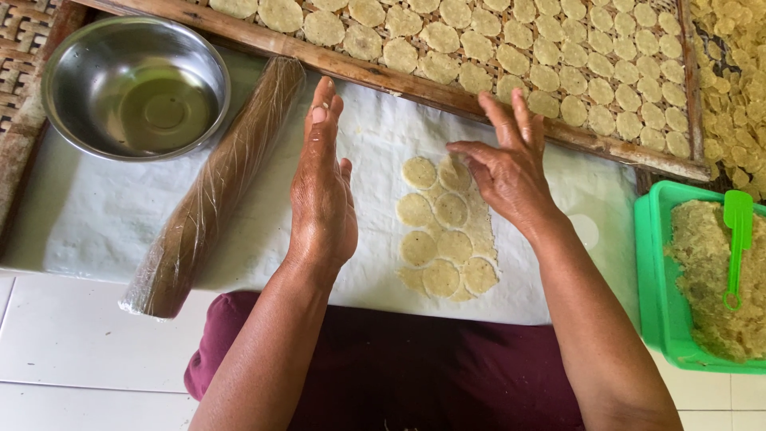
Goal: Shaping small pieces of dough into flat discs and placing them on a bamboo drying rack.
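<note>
I sit on a floor of white tiles (72, 343) with thin grout lines, woven matting (20, 32) at my upper left, under soft, even daylight.

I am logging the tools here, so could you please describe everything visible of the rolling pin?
The rolling pin is a long brown cylinder, wood by the look, wrapped in clear plastic film that wrinkles and bunches at its near end. It lies slanted on the white sheet, far end by the tray, beside the bowl. Neither hand touches it; the left hand is nearest.
</note>
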